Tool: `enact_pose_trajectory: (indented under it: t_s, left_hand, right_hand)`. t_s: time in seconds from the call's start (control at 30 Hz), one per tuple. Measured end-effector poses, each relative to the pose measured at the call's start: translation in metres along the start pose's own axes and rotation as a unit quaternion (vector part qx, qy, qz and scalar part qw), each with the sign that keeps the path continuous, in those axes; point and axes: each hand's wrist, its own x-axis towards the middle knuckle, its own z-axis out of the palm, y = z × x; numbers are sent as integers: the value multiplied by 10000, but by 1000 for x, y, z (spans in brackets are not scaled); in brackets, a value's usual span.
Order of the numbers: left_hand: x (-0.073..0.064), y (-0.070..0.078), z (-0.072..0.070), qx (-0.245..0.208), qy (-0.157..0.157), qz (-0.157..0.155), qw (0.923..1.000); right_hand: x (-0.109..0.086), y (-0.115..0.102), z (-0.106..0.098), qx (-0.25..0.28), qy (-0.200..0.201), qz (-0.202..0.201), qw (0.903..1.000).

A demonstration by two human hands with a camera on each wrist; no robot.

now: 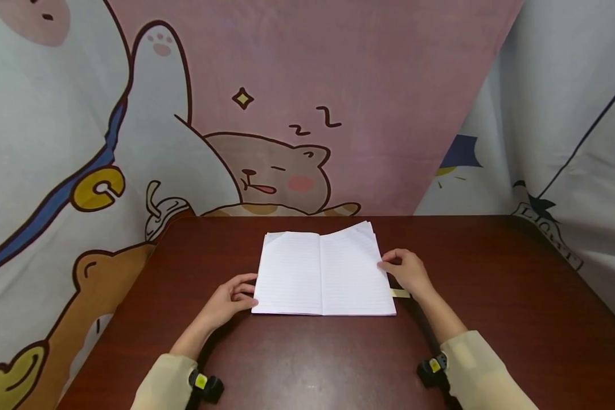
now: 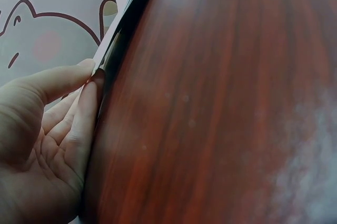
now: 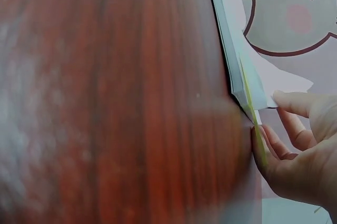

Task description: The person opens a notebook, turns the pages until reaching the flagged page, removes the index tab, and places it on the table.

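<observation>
An open notebook (image 1: pixel 292 273) with blank lined pages lies on the dark red-brown table. At its left edge my left hand (image 1: pixel 230 303) grips it; in the left wrist view the thumb (image 2: pixel 68 79) is on top and the fingers are at the underside. My right hand (image 1: pixel 409 273) pinches the edge of a right-hand page (image 1: pixel 351 267) between thumb and forefinger. That page rises a little, its top corner lifted. A pale yellow strip (image 1: pixel 401 293) sticks out from the right side, beneath the upper pages, close to the right hand's lower fingers.
Wood-grained tabletop (image 1: pixel 307 359) surrounds the notebook. Behind the table hangs a cloth (image 1: pixel 379 102) printed with cartoon animals, which also runs along both sides. Black wrist cameras (image 1: pixel 208 387) are strapped at each sleeve.
</observation>
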Motion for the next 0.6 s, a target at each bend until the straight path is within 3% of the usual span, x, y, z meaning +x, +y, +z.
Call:
enact_pose_trajectory:
  t_s: [0.6]
  left_hand:
    - [0,0,0,-96,-141,67,9998]
  right_hand:
    - [-3,-7,0,216,505,-445,9975]
